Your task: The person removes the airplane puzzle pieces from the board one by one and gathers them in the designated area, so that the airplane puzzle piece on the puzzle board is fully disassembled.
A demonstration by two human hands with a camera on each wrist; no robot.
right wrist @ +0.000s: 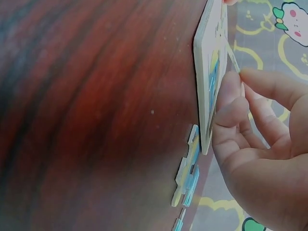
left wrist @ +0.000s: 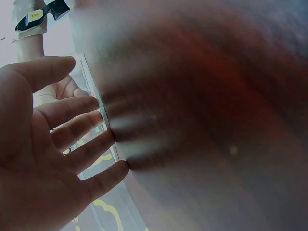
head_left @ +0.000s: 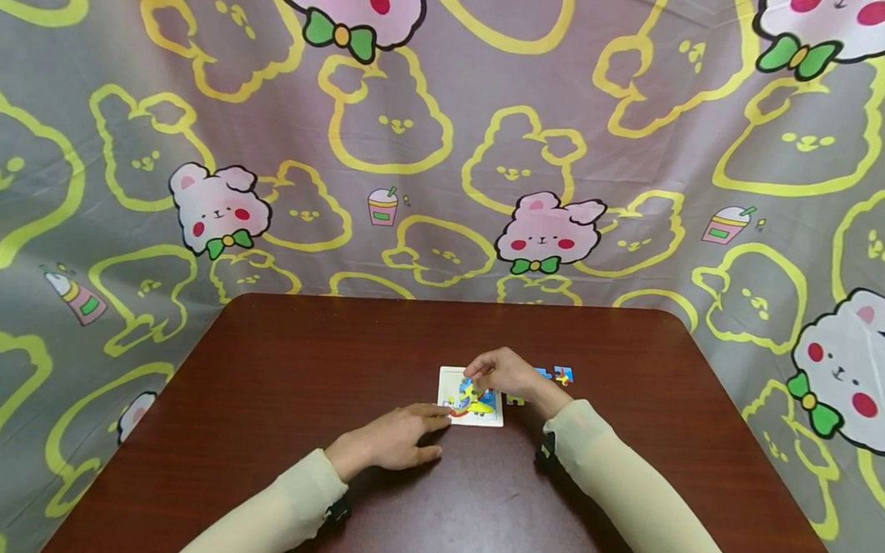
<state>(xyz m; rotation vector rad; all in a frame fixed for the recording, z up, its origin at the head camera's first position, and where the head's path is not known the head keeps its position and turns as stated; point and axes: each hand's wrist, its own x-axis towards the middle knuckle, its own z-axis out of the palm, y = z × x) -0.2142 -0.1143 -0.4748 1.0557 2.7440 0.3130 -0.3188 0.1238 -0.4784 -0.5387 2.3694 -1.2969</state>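
Observation:
A small jigsaw tray with a pale rim (head_left: 446, 379) lies on the table, partly filled with blue, yellow and red pieces. Above it my right hand (head_left: 511, 372) pinches a thin puzzle piece (right wrist: 233, 54) between thumb and finger, tilted over the tray in the right wrist view. The printed side of that piece is mostly hidden there. My left hand (head_left: 398, 437) lies at the tray's near left corner, fingers extended. In the left wrist view its fingertips (left wrist: 124, 166) appear to meet the table near the tray.
Loose puzzle pieces lie right of the tray, among them a blue, red and yellow one (head_left: 563, 375) and a yellow one (head_left: 515, 401). The brown table (head_left: 319, 345) ends at a patterned cloth (head_left: 431, 201) behind and on both sides.

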